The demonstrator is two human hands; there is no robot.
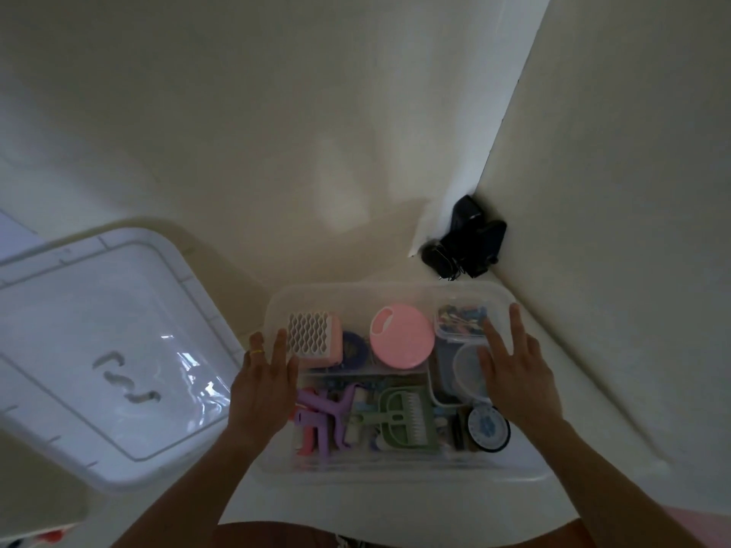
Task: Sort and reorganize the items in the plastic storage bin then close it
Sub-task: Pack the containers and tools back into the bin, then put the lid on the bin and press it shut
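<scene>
The clear plastic storage bin [389, 464] stands on the pale floor [316, 152] near the wall corner, with a pink round case [401, 336], a green comb [403, 423] and purple clips [316, 417] inside. The left hand [263, 383] and the right hand [514, 369] rest flat with straight fingers on its transparent top, one at each side. A bigger white lid [103, 350] lies to the left.

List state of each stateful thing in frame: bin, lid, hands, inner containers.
Clear plastic storage bin: open, filled.
White translucent bin lid: off, lying left of the bin.
Left hand: fingers straight, at the bin's left rim.
Right hand: fingers straight, over the bin's right side.
Round pink container: lid on.
</scene>
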